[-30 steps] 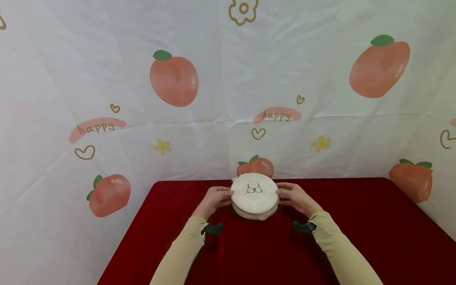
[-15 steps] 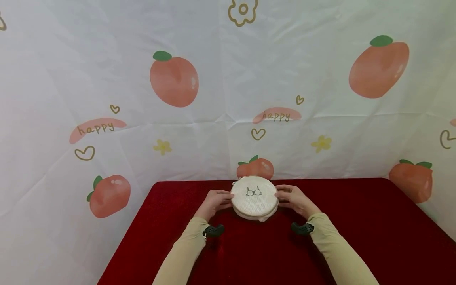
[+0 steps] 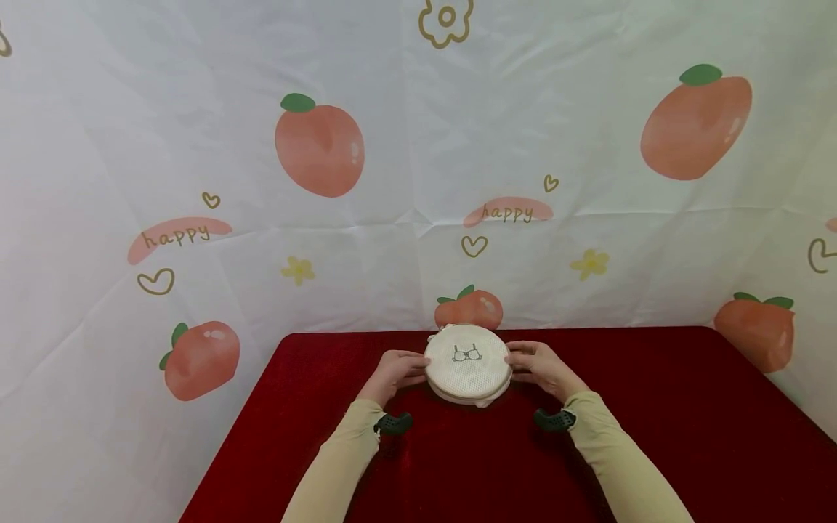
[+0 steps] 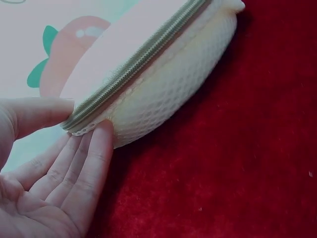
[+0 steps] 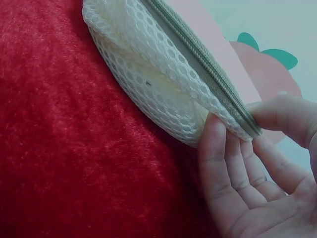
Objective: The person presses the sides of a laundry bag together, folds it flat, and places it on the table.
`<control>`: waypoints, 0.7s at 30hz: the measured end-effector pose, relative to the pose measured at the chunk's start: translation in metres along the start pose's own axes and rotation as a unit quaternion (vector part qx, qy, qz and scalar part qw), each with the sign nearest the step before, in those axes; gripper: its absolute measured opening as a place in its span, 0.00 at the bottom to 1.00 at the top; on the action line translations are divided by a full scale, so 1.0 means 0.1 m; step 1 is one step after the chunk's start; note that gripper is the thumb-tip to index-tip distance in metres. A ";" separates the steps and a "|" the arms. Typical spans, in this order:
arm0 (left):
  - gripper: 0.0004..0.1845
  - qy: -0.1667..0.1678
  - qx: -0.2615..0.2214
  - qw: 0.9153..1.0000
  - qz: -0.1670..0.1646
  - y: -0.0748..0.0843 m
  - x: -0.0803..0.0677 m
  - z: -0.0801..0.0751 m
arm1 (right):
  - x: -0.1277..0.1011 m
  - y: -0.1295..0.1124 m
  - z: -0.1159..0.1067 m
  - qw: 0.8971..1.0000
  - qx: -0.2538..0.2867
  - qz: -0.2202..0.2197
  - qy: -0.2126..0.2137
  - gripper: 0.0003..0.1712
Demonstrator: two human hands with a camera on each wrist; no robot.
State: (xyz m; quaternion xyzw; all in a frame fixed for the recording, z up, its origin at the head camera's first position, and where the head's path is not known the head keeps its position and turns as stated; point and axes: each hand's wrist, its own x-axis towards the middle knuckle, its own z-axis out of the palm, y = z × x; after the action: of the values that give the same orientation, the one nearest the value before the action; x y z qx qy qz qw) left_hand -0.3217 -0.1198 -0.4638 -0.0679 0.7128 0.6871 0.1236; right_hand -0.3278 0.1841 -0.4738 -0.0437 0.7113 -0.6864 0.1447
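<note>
A round white mesh bra laundry bag (image 3: pixel 467 374) lies near the far edge of the red cloth, a small bra drawn on its top. Around its side runs an olive-toned zipper (image 4: pixel 143 57), closed along the stretch that shows. My left hand (image 3: pixel 394 369) pinches the bag's left edge, thumb over the zipper rim and fingers underneath, as the left wrist view shows. On the opposite side my right hand (image 3: pixel 541 365) pinches the rim the same way. In the right wrist view the soft mesh wall (image 5: pixel 153 89) sags in folds below the zipper.
Red velvety cloth (image 3: pixel 471 465) covers the table. Right behind its far edge hangs a white curtain (image 3: pixel 392 254) printed with peaches, hearts and "happy". A dark strap-like device (image 3: pixel 394 423) sits at the left wrist, another (image 3: pixel 554 420) at the right.
Both hands have brought the bag slightly down and nearer, and its top looks flatter over its lower part. In the last half second almost nothing has moved.
</note>
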 end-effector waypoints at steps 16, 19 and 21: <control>0.15 0.029 -0.009 0.999 -0.027 -0.04 0.02 0.03 | 0.02 0.03 0.02 0.999 -0.016 0.027 0.022 0.28; 0.15 0.035 -0.012 0.999 -0.033 -0.03 0.02 0.04 | 0.02 0.02 0.02 0.999 -0.020 0.031 0.025 0.28; 0.15 0.038 -0.014 0.999 -0.035 -0.04 0.02 0.04 | 0.03 0.01 0.03 0.999 -0.022 0.037 0.030 0.28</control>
State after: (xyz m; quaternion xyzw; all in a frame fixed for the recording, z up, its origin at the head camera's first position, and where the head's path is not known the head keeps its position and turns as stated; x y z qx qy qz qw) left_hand -0.3218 -0.1160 -0.4687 -0.1201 0.7045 0.6892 0.1195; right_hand -0.3292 0.1805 -0.4757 0.0000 0.7313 -0.6659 0.1477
